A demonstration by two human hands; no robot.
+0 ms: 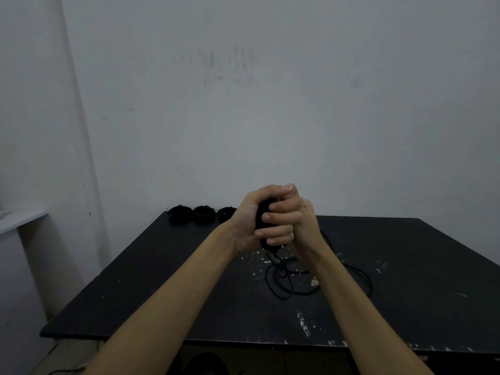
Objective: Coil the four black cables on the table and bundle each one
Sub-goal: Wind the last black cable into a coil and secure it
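Observation:
My left hand [244, 226] and my right hand [290, 220] are clasped together above the black table [140, 280], both gripping a tight black coil of cable [262, 220]. The rest of that cable [281, 282] hangs down from my hands and lies in loose loops on the table below them. Three coiled black bundles sit in a row at the table's far left edge: one [179, 212], a second [203, 213], and a third [226, 213] partly hidden behind my left hand.
A pale wall stands right behind the table. A white ledge [19, 220] juts out at the left. The tabletop is scratched with white flecks near the middle and front edge. A thin cable lies on the floor at the lower left [65, 371].

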